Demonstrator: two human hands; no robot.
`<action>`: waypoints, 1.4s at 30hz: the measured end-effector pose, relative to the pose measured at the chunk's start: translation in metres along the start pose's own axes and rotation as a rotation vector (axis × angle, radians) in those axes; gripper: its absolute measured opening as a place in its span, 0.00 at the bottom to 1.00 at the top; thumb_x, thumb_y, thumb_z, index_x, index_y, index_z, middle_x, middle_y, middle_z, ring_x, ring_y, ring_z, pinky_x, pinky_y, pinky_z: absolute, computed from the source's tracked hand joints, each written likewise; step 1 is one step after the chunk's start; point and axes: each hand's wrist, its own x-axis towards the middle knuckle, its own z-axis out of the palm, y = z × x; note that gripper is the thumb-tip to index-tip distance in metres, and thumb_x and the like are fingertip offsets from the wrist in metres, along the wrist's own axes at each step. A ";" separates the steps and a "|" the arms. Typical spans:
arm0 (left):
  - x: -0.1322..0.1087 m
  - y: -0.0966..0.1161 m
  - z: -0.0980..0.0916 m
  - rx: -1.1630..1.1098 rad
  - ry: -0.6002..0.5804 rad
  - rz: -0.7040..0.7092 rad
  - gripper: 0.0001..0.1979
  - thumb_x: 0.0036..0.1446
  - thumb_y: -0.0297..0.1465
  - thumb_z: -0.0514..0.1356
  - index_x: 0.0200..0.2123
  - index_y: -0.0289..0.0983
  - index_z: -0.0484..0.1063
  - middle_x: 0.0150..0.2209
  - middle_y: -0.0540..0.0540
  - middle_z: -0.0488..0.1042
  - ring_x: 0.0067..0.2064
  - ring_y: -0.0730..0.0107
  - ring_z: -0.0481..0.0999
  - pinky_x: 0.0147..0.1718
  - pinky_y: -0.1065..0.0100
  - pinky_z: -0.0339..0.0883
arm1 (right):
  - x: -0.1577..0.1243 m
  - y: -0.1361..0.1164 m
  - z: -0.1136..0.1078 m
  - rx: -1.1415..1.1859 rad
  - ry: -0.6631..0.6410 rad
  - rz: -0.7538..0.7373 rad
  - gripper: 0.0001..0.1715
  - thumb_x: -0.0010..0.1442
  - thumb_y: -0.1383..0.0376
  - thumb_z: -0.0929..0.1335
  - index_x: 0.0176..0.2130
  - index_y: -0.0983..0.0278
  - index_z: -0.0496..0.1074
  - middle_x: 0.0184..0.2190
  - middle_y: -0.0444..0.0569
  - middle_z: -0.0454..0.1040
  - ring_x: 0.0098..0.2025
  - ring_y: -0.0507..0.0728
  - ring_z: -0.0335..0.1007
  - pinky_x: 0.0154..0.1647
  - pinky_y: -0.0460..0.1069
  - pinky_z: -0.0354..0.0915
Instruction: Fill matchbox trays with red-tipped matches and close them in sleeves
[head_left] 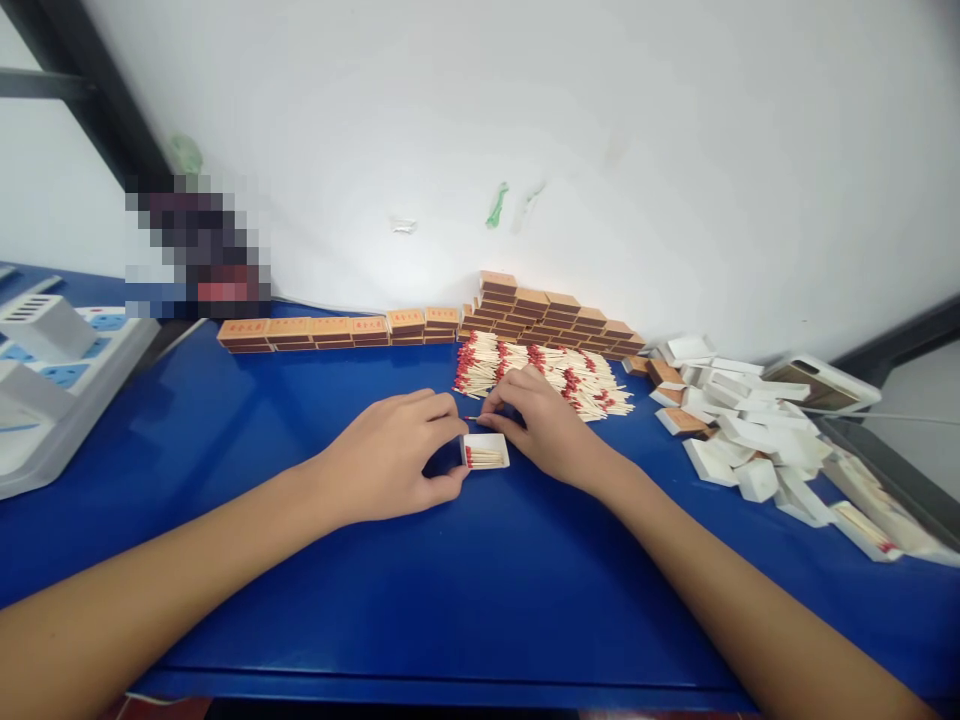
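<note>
A small white matchbox tray [500, 442] lies on the blue table with several red-headed matches [487, 458] in it. My left hand [409, 455] grips the tray's left end between thumb and fingers. Just behind the tray, my right hand [529, 412] is closed in a pinch; a red match head [469, 419] pokes out to the left of its fingertips. Beyond that hand spreads a large heap of loose matches [480, 362], red heads and pale sticks mixed in rows, partly hidden by the fingers.
Orange-brown matchboxes [311, 330] line the wall, stacked higher in the middle [517, 308]. At right lies a pile of white trays and covers [742, 425], beside a phone-like object [821, 383] and a match-filled tray [862, 530]. A power strip [97, 375] sits at left.
</note>
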 end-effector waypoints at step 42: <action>0.000 -0.005 -0.002 0.051 -0.049 -0.094 0.13 0.67 0.37 0.62 0.48 0.36 0.81 0.45 0.43 0.78 0.47 0.56 0.79 0.47 0.56 0.74 | -0.009 0.000 -0.015 -0.079 0.057 -0.014 0.06 0.74 0.67 0.67 0.41 0.60 0.69 0.40 0.51 0.74 0.44 0.62 0.68 0.45 0.56 0.66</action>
